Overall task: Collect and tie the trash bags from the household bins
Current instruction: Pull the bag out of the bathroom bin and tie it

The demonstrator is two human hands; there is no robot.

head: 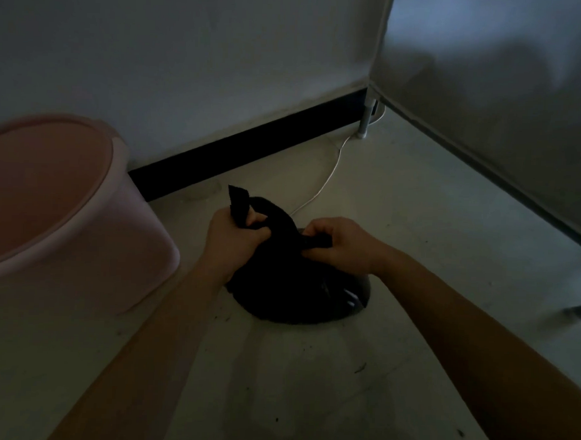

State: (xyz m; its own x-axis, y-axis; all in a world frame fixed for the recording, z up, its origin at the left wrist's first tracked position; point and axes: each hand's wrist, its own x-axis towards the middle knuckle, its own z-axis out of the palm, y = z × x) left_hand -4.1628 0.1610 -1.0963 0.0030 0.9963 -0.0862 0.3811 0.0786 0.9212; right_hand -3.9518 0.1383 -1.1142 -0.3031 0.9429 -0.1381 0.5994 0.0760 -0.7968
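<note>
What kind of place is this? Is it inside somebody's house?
Probably a dim corner of a room at home: a pink bin stands by the wall, a white cable trails over the floor, and the left hand and right hand grip a black trash bag.

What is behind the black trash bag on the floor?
A white cable lies on the floor behind the black trash bag, and it runs back toward the wall side. The bag covers its near end.
</note>
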